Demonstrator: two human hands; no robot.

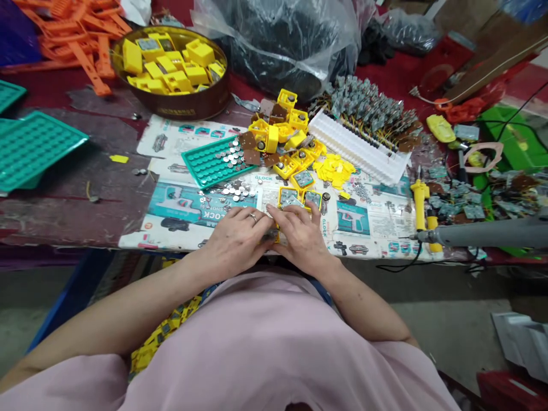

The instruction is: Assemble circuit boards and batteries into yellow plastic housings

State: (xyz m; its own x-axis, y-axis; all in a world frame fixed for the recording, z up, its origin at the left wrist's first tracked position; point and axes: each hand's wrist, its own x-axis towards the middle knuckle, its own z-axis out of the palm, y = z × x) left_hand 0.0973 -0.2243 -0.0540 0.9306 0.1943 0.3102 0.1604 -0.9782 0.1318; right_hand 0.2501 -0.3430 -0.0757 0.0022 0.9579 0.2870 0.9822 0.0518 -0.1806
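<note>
At the front edge of the table my left hand (pixel 235 238) and my right hand (pixel 303 238) meet, fingers bent inward. Between them is a small yellow plastic case (pixel 277 233), mostly hidden by the fingers. Just beyond my right fingertips stand a yellow case with a grey plate (pixel 291 197) and another similar case (pixel 313 198). Farther back lies a pile of open yellow cases (pixel 285 134) mixed with brown square pieces. Loose button cells (pixel 233 189) lie beyond my left hand, beside a green ribbed tray (pixel 205 162) holding more of them.
A round tin (pixel 171 108) of yellow cases stands back left, near orange plastic parts (pixel 81 34). A white rack (pixel 355 151) of wired grey parts and flat yellow pieces (pixel 334 170) lie right of centre. A grey electric screwdriver (pixel 483 233) juts in from the right.
</note>
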